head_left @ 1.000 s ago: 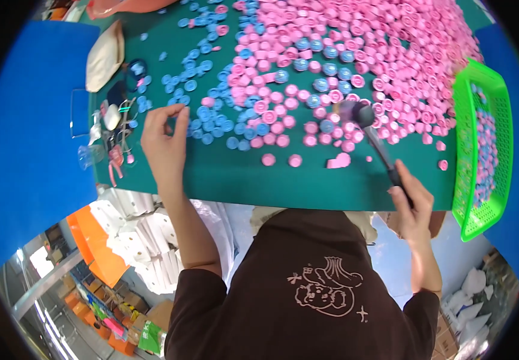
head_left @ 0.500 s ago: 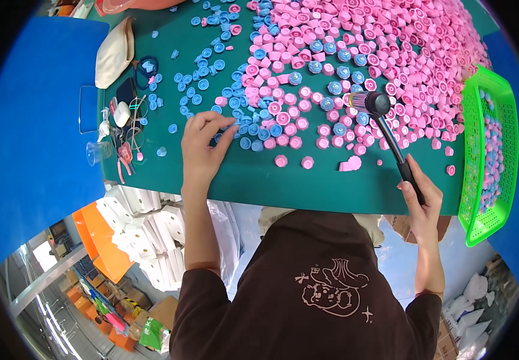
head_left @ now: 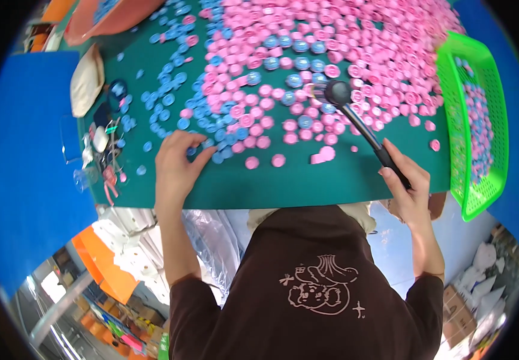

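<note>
A green table (head_left: 331,177) is strewn with pink bottle caps (head_left: 343,54) and blue bottle caps (head_left: 169,90). My left hand (head_left: 175,165) rests palm down near the front edge, its fingertips on a few blue caps. My right hand (head_left: 409,186) grips the black handle of a long tool (head_left: 355,117), whose round dark head lies among the pink and blue caps in the middle of the table.
A green mesh basket (head_left: 481,186) holding caps stands at the table's right edge. A beige cloth (head_left: 85,81) and small odds and ends (head_left: 100,150) lie at the left edge. An orange bowl (head_left: 109,18) sits at the back left. A clear plastic bag (head_left: 211,240) hangs below the front edge.
My left hand has slid right along the front edge onto blue caps. The tool's head has stayed among the caps while the view shifted.
</note>
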Demonstrator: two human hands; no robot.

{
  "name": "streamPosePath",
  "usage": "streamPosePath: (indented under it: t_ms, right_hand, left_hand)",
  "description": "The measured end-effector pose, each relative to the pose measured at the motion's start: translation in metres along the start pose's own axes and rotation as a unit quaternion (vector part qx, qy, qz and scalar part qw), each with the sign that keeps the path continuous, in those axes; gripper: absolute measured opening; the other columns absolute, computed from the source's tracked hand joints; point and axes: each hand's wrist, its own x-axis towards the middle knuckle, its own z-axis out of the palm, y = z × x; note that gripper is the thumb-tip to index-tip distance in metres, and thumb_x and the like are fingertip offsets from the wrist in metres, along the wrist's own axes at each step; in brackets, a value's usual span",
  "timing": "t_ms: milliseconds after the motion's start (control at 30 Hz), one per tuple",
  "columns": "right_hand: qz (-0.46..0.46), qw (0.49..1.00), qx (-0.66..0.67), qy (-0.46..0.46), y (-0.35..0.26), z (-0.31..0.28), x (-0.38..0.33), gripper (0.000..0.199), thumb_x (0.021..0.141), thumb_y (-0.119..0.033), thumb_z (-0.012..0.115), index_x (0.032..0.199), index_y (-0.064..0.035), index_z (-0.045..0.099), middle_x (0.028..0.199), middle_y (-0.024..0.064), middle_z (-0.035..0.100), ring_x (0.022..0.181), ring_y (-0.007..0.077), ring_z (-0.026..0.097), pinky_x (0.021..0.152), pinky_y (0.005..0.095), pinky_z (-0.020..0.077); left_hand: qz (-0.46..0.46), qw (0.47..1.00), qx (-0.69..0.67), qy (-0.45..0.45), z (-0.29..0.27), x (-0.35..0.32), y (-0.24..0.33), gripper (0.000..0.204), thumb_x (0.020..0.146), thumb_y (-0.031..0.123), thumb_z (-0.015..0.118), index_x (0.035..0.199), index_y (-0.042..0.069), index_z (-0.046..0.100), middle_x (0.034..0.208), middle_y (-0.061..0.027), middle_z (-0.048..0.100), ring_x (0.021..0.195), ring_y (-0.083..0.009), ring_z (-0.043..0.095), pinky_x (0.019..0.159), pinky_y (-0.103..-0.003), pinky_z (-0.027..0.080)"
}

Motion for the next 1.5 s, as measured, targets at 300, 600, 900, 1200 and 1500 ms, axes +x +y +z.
streamPosePath:
  t_ms: [300, 600, 900, 1200, 1500]
  right_hand:
    - [0.048, 0.996, 0.008, 0.070, 0.015, -0.015, -0.006, 0.044, 0.089, -0.013, 0.066, 0.130, 0.0004, 0.057, 0.095, 0.0111, 0.068, 0.078, 0.0132, 0.062, 0.074, 0.0252, 0.0476]
    - [0.008, 0.996, 0.021, 0.081, 0.024, -0.011, -0.009, 0.041, 0.089, -0.009, 0.066, 0.129, -0.0028, 0.060, 0.070, 0.0060, 0.055, 0.061, 0.0121, 0.048, 0.059, 0.0253, 0.0413]
    - [0.010, 1.000, -0.001, 0.014, 0.013, -0.008, 0.008, 0.044, 0.087, -0.006, 0.065, 0.130, -0.0004, 0.057, 0.067, 0.0054, 0.049, 0.060, 0.0137, 0.046, 0.058, 0.0271, 0.0380]
    - [-0.043, 0.994, -0.100, -0.014, -0.010, 0.000, 0.027, 0.046, 0.085, 0.002, 0.063, 0.130, -0.0017, 0.058, 0.067, 0.0068, 0.046, 0.057, 0.0164, 0.046, 0.052, 0.0296, 0.0360]
    - [0.085, 0.994, 0.015, 0.067, -0.004, -0.013, 0.027, 0.042, 0.092, -0.012, 0.062, 0.132, -0.0010, 0.056, 0.105, 0.0075, 0.068, 0.081, 0.0093, 0.059, 0.076, 0.0229, 0.0470]
  left_hand:
    - [0.098, 0.986, -0.125, 0.059, 0.025, 0.046, 0.082, 0.026, 0.070, 0.006, 0.080, 0.093, 0.006, 0.068, 0.084, -0.0037, 0.066, 0.072, -0.0170, 0.057, 0.064, -0.029, 0.046]
    - [0.264, 0.963, -0.045, 0.004, 0.067, 0.104, 0.103, 0.023, 0.070, 0.007, 0.079, 0.090, 0.004, 0.068, 0.082, -0.0066, 0.063, 0.079, -0.0235, 0.059, 0.070, -0.035, 0.046]
    - [0.258, 0.964, -0.071, -0.007, 0.065, 0.107, 0.101, 0.026, 0.066, 0.009, 0.081, 0.089, 0.004, 0.069, 0.080, -0.0066, 0.061, 0.076, -0.0237, 0.058, 0.069, -0.035, 0.046]
    - [0.043, 0.989, -0.044, 0.134, 0.002, 0.079, 0.056, 0.018, 0.074, 0.008, 0.079, 0.090, 0.004, 0.071, 0.079, -0.0037, 0.063, 0.071, -0.0138, 0.055, 0.061, -0.026, 0.041]
    - [-0.100, 0.989, 0.028, 0.106, -0.022, 0.030, -0.044, 0.018, 0.079, 0.014, 0.075, 0.093, 0.005, 0.073, 0.084, -0.0070, 0.069, 0.071, -0.0172, 0.059, 0.065, -0.030, 0.045]
